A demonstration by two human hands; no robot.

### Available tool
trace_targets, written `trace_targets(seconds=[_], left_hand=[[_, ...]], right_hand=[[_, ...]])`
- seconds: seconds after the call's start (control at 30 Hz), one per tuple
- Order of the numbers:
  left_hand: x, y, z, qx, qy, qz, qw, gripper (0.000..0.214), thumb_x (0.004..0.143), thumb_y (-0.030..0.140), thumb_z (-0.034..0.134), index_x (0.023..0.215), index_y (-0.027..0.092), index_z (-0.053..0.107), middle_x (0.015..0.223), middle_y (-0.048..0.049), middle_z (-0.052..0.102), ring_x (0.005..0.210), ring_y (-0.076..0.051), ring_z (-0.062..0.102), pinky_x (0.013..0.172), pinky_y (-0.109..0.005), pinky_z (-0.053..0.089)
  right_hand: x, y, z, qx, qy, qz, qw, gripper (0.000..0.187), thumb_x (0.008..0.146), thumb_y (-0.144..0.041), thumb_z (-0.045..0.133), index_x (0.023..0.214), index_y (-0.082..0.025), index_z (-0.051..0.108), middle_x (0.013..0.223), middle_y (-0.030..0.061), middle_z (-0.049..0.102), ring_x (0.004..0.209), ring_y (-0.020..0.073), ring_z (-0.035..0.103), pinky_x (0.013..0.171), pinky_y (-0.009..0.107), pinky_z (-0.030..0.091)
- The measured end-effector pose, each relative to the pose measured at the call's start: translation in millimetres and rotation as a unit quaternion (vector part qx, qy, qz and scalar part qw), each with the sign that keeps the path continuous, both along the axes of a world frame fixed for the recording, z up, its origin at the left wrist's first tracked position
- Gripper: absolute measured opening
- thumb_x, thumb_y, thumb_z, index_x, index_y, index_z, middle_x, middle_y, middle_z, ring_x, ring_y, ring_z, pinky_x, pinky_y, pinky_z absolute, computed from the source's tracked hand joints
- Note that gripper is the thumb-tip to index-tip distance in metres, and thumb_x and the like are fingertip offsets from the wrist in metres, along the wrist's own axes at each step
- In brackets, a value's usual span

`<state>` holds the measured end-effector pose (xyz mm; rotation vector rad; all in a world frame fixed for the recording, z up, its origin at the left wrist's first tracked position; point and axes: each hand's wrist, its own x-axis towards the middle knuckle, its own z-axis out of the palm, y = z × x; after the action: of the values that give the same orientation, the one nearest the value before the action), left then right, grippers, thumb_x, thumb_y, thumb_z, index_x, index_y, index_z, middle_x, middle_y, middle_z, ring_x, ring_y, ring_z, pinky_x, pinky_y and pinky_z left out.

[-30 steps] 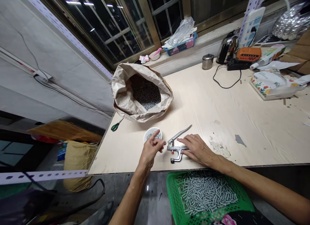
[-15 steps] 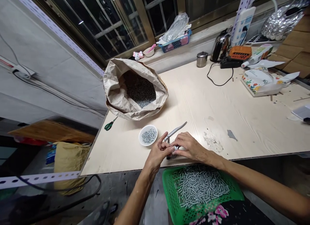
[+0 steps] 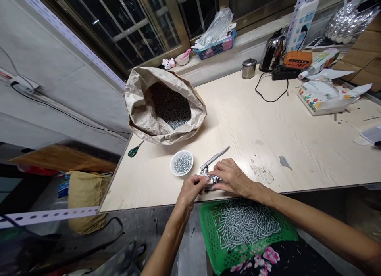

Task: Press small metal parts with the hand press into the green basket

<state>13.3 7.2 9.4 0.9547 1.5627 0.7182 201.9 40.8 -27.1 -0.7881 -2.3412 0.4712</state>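
Silver-grey metal shows between your two hands: the pliers [image 3: 208,163] lie at your fingertips, near the front edge of the table [image 3: 238,121]. Your left hand [image 3: 192,190] comes in from the left, thumb and forefinger drawn together at the tool's head; whether a small piece sits between them, I cannot tell. Your right hand [image 3: 233,179] is half curled around the tool's body, forefinger on the far side, thumb on the near side, hiding most of it. The upper handle [image 3: 219,154] stands clear of both hands, its long axis slanting from the head away from you and to your right, so your right hand is nearer its free end. Just beyond your left hand, the white bowl [image 3: 172,165] holds small metal pieces [image 3: 182,163]. Below the table edge sits the green basket [image 3: 205,220] of metal pins [image 3: 247,224].
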Motion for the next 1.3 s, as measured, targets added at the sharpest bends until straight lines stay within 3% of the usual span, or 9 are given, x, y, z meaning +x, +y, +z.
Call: trace_targets(seconds=[0.1, 0.23, 0.37, 0.57, 0.77, 0.97, 1.3], left_hand=[[-12, 3, -4.5, 0.022, 0.107, 0.007, 0.994, 0.048, 0.052, 0.056, 0.074, 0.068, 0.011, 0.071, 0.056, -0.0003, 0.057, 0.052, -0.010, 0.042, 0.048, -0.022, 0.028], [-22, 5, -16.3, -0.029, 0.157, -0.019, 0.987, 0.047, 0.050, 0.056, 0.072, 0.062, 0.011, 0.068, 0.047, 0.0044, 0.046, 0.049, -0.008, 0.037, 0.048, -0.022, 0.026], [-21, 4, -26.9, -0.054, 0.141, -0.040, 0.988, 0.051, 0.049, 0.060, 0.070, 0.060, 0.011, 0.064, 0.046, 0.0056, 0.043, 0.046, -0.007, 0.033, 0.047, -0.022, 0.022], [-19, 3, -29.4, -0.061, 0.137, -0.059, 0.987, 0.055, 0.049, 0.065, 0.069, 0.057, 0.012, 0.062, 0.044, 0.0068, 0.039, 0.044, -0.005, 0.029, 0.046, -0.022, 0.019], [-20, 0, -27.0, -0.080, 0.114, -0.069, 0.988, 0.057, 0.049, 0.068, 0.070, 0.061, 0.012, 0.061, 0.043, 0.0081, 0.036, 0.042, -0.004, 0.024, 0.045, -0.021, 0.015], [-24, 6, -21.9, -0.067, 0.092, -0.106, 0.988, 0.052, 0.054, 0.063, 0.070, 0.060, 0.012, 0.062, 0.045, 0.0045, 0.044, 0.044, -0.006, 0.033, 0.046, -0.021, 0.023], [-29, 21, -24.3, -0.123, 0.100, -0.173, 0.972, 0.043, 0.053, 0.054, 0.074, 0.051, 0.013, 0.060, 0.043, 0.0024, 0.048, 0.043, -0.008, 0.038, 0.047, -0.023, 0.030]], right_hand=[[11, 3, -1.5, 0.001, -0.046, -0.032, 0.998, 0.040, 0.087, -0.041, 0.059, 0.120, -0.020, 0.057, 0.103, 0.0077, 0.060, 0.093, 0.0215, 0.048, 0.080, 0.035, 0.034], [32, 6, -11.5, -0.002, -0.124, -0.064, 0.990, 0.024, 0.087, -0.035, 0.060, 0.106, -0.020, 0.062, 0.097, 0.0062, 0.060, 0.089, 0.0220, 0.047, 0.076, 0.034, 0.032], [41, 7, -24.8, -0.004, -0.150, -0.061, 0.987, 0.010, 0.089, -0.028, 0.057, 0.090, -0.020, 0.063, 0.086, 0.0035, 0.059, 0.083, 0.0198, 0.047, 0.072, 0.032, 0.030], [34, 4, -29.3, 0.051, -0.139, -0.064, 0.987, 0.019, 0.094, -0.019, 0.044, 0.079, -0.018, 0.057, 0.081, 0.0038, 0.059, 0.075, 0.0168, 0.047, 0.067, 0.032, 0.029], [33, -5, -33.5, 0.060, -0.121, -0.079, 0.988, 0.025, 0.095, -0.016, 0.038, 0.077, -0.018, 0.056, 0.076, 0.0035, 0.057, 0.068, 0.0153, 0.046, 0.062, 0.031, 0.030], [32, -5, -39.6, 0.036, -0.112, -0.090, 0.989, 0.025, 0.095, -0.019, 0.039, 0.078, -0.017, 0.056, 0.077, 0.0042, 0.057, 0.067, 0.0147, 0.046, 0.061, 0.030, 0.032], [36, 1, -30.8, -0.002, -0.154, -0.053, 0.987, 0.014, 0.093, -0.023, 0.047, 0.083, -0.019, 0.056, 0.084, 0.0032, 0.059, 0.076, 0.0169, 0.049, 0.067, 0.031, 0.031]])
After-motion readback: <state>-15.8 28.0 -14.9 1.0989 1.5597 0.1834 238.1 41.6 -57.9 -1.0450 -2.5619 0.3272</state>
